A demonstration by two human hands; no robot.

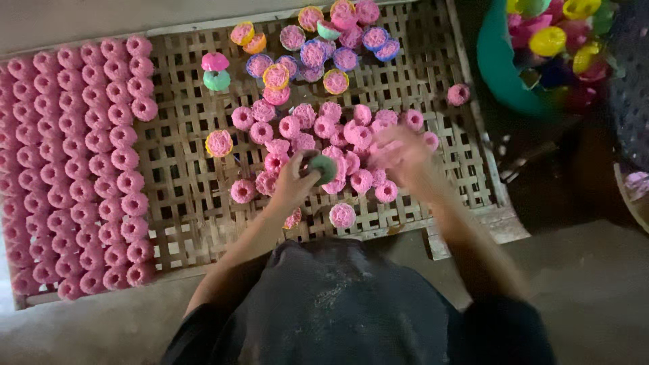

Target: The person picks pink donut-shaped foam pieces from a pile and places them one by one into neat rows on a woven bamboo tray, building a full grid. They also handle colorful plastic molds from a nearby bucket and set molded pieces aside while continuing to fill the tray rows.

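Here, close by, the left hand point(295, 181) is curled around a small green cup point(324, 167), holding it just above the woven tray point(182, 196). The right hand point(403, 157) is blurry over the pink pile point(324, 145), and I cannot tell if it is holding anything. One pink puff point(342, 215) sits alone near the tray's front edge. To the left, lots of pink puffs stand in neat rows point(81, 162), so a big part looks finished. The loose pile in the middle looks like what is left. Farther back lie puffs in colored cups point(318, 51). In the far right corner a green tub point(497, 57) holds more empty cups.
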